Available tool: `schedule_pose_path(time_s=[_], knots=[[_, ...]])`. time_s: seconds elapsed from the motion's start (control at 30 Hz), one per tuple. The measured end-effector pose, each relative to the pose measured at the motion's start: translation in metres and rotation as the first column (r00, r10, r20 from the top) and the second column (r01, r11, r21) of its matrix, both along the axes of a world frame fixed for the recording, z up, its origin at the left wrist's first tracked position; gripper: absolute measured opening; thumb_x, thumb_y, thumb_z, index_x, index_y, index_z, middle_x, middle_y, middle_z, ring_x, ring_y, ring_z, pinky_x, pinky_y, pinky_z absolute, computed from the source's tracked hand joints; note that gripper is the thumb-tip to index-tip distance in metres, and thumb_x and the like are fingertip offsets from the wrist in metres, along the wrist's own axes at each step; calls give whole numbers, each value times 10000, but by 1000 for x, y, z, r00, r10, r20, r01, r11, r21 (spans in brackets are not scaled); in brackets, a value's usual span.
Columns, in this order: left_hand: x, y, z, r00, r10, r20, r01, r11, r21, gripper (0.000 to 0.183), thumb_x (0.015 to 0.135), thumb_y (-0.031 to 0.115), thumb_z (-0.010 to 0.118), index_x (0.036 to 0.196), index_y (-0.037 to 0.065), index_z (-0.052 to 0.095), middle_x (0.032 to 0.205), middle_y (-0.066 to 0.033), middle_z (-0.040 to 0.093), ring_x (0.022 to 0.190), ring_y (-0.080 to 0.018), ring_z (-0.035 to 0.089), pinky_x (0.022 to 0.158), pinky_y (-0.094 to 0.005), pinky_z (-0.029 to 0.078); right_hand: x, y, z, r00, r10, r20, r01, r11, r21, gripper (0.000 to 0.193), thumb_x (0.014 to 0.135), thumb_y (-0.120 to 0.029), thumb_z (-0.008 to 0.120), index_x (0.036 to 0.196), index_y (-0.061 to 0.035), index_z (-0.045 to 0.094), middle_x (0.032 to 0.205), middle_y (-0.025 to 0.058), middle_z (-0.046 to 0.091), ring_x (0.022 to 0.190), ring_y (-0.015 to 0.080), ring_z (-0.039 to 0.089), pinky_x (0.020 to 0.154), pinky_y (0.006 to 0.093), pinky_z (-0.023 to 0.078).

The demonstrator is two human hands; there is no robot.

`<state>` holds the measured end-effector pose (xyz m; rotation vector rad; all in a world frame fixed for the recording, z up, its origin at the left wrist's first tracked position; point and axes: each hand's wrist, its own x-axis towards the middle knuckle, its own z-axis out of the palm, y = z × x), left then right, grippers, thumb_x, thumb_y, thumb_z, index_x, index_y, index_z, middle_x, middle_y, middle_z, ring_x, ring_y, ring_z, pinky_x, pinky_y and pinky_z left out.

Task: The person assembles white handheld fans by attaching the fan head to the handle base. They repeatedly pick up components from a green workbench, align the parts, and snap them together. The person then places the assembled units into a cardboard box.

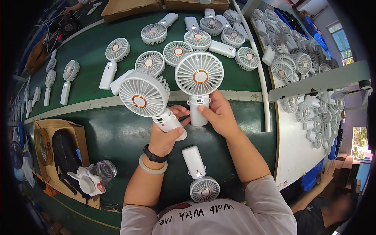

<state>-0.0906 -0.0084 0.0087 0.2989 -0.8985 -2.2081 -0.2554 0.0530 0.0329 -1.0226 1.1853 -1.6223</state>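
My left hand (162,139) is closed around the handle of a white handheld fan (144,94) with an orange ring at its hub; the fan tilts to the left. In my right hand (219,113) a second white handheld fan (199,73) stands upright, my thumb lying on the front of its handle below a small lit display. The two fans are close together but apart at the handles. Nearer my body, a third handheld fan (205,188) lies on the green table (219,152), its head toward me.
Several more fans (178,51) lie on the green belt (92,60) beyond. At right, a white table (291,156) bears many fans, with a metal bar (321,81) over it. A cardboard tray (80,137) with a black case (66,156) is at left. Another person (325,207) sits lower right.
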Motion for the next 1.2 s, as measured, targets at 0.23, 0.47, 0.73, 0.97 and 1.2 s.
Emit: schedule_pose_path(time_s=[0.23,0.47,0.73,0.97,1.2], knots=[[0,0,-2,999,-19,42,22,996,-82,582,669,45,719,1175,130,444,1253,-80,422,1205,-247,415,979,-478,391,-2,1,1,999,-21,40,19,999,45,454,840,7,530,1271,3,388,1091,83,558,959,119,567,812,277,470],[1,-2,0,998,-48,42,51,997,-56,898,646,101,743,1400,147,260,1398,-110,317,1289,-286,326,992,-468,379,4,0,3,994,-56,94,57,998,-16,457,849,-5,532,1279,7,376,1131,88,546,1011,137,550,864,293,451],[2,-4,7,993,-121,-9,121,993,-2,1040,624,139,764,1448,151,129,1474,-115,181,1316,-283,282,978,-438,384,11,1,-3,988,17,153,-9,999,-51,478,873,-15,517,1309,6,322,1205,101,508,1096,155,507,937,312,407],[8,-7,7,997,-72,8,71,996,49,954,651,116,743,1423,144,184,1312,-163,398,1154,-288,480,889,-442,473,-19,-23,24,643,167,-748,-258,966,-6,474,795,-153,648,1216,-11,483,1152,148,458,1174,267,409,990,380,342],[9,-9,7,997,4,-75,0,998,64,786,653,80,740,1319,84,323,1253,-140,441,1080,-265,538,817,-420,535,-98,-76,10,-62,7,-998,322,947,-13,578,741,-267,694,1231,-42,486,1143,173,515,1091,336,471,924,420,380]])
